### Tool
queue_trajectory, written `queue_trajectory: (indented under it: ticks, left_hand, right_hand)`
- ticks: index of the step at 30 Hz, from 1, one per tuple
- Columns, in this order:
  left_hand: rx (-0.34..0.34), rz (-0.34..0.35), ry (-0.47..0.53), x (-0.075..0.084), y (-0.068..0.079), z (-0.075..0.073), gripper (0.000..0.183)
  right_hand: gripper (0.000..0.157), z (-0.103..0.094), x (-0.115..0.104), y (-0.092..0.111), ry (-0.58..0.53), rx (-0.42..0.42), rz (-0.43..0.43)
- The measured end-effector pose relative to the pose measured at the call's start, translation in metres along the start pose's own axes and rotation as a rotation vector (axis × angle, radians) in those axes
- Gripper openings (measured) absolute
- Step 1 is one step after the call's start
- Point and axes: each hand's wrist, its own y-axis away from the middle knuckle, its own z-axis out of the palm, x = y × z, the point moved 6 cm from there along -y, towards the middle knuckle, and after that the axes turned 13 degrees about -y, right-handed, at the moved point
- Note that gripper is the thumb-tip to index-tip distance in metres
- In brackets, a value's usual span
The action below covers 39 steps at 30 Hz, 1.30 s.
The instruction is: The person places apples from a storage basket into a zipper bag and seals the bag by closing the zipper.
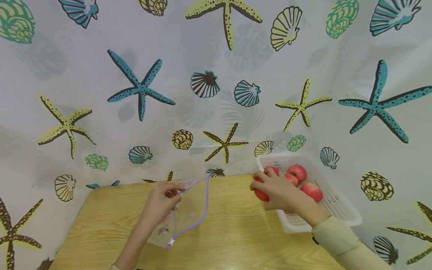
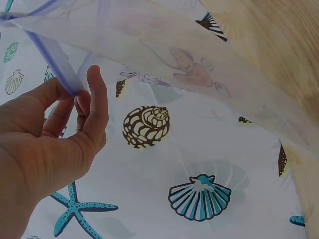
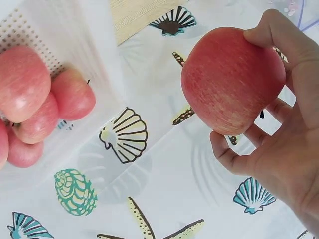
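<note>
My left hand [image 1: 164, 200] pinches the purple-edged rim of a clear zip bag [image 1: 193, 212]. The bag's mouth spreads open toward the right, and a printed pattern shows on its film in the left wrist view. In my right hand [image 1: 278, 189] is a red apple [image 3: 232, 79], gripped between thumb and fingers. That apple is at the left rim of a white plastic basket [image 1: 341, 210], partly covered by the hand in the head view. Several more red apples [image 1: 311, 192] lie inside the basket.
Both the bag and the basket are on a light wooden table [image 1: 236, 240], basket to the right. A white curtain [image 1: 209, 112] printed with starfish and shells hangs behind the table and along its sides.
</note>
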Motion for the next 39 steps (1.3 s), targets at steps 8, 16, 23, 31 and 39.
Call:
queue_trajectory:
  ticks: [8, 16, 23, 31, 39]
  left_hand:
    - [-0.007, -0.011, 0.028, 0.000, -0.001, 0.001, 0.022]
    - [-0.004, 0.007, 0.031, 0.001, -0.003, 0.002, 0.021]
    - [-0.003, 0.015, 0.012, 0.002, -0.004, 0.004, 0.021]
    - [-0.003, 0.020, 0.018, 0.005, -0.005, 0.006, 0.021]
    - [-0.024, 0.021, 0.044, 0.006, -0.006, 0.006, 0.020]
  right_hand:
    - [0.049, -0.005, -0.023, -0.019, -0.053, 0.026, -0.083]
    - [0.049, -0.008, -0.043, -0.034, -0.012, 0.072, -0.167]
    - [0.050, -0.014, -0.065, -0.049, -0.012, 0.068, -0.215]
    - [0.051, -0.019, -0.093, -0.070, -0.010, 0.031, -0.260]
    - [0.053, -0.012, -0.121, -0.085, 0.057, -0.002, -0.340]
